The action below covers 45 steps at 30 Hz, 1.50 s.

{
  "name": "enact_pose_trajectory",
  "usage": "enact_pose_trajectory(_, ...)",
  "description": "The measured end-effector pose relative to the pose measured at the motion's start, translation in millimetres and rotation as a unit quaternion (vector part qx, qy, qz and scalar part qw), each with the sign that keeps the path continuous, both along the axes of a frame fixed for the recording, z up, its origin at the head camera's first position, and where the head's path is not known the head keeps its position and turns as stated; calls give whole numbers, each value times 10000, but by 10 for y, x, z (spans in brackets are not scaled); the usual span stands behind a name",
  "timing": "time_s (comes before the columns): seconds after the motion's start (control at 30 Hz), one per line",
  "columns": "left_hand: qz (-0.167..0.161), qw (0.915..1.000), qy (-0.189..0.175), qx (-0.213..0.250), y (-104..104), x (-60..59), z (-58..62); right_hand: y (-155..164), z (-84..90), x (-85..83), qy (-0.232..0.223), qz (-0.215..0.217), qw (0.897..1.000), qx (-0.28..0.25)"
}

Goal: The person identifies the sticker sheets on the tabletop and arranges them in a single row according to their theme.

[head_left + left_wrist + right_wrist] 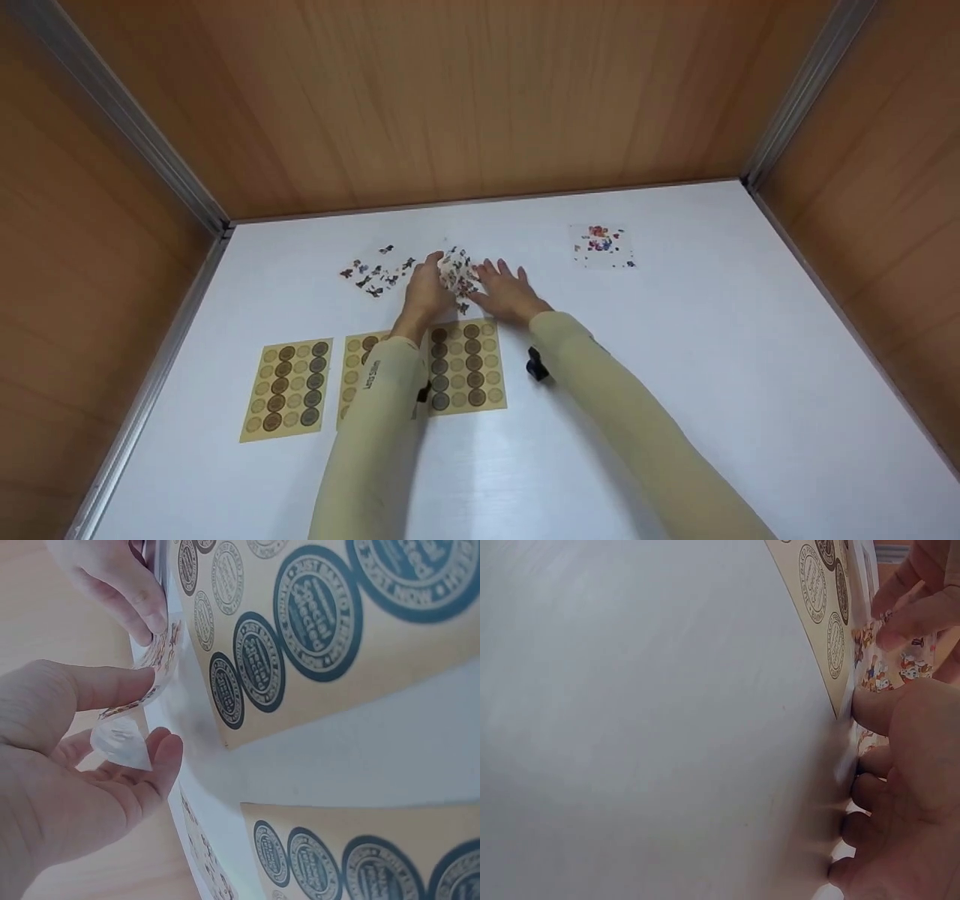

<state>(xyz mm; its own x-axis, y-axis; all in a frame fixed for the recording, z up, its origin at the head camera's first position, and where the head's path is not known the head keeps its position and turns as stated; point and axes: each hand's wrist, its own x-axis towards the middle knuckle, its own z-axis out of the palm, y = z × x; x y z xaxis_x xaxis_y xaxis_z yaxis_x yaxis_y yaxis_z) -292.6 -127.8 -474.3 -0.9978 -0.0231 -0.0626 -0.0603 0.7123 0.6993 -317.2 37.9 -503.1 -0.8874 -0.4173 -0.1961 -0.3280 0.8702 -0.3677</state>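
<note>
Between the two hands, a clear sticker sheet (459,271) with small printed figures is lifted and bent at its left side. My left hand (427,291) pinches that side, thumb on top and fingers curled beneath; in the left wrist view a whitish corner of the sheet (124,746) curls between them. My right hand (511,294) lies at the sheet's right edge with fingers spread. In the right wrist view its fingertips rest on the white table beside the sheet (874,675), the thumb nearest its printed part.
Another clear sticker sheet (379,277) lies left of the hands, and a colourful one (600,247) lies far right. Nearer are tan sheets of round labels: one at left (289,386), one partly under the left forearm (351,377), one beside it (465,367). Wooden walls (480,105) enclose the table.
</note>
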Motion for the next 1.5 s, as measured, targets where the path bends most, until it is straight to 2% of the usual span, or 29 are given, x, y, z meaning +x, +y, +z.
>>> enact_pose_trajectory(0.23, 285, 9995, -54, 96, -89, -34, -8, -77, -6, -42, 16, 64, 10000, -17)
enact_pose_trajectory(0.57, 255, 9986, -241, 384, -186, -37, 35, -141, 31, -18, -32, 106, 9999, -39)
enact_pose_trajectory(0.7, 275, 9980, -120, 551, -210, -50, 93, -153, 75, -20, -46, 117, 9998, -132)
enact_pose_trajectory(0.87, 236, 9965, -26, 796, -210, -61, 119, -132, 96, -16, 7, 46, 10000, -4)
enact_pose_trajectory(1.13, 448, 9941, -354, 924, -297, -15, 106, -175, 103, 10, -19, 302, 9995, -79)
enact_pose_trajectory(1.5, 540, 9916, -416, 1095, -300, 24, 43, -227, 57, 20, -19, 244, 9996, -153)
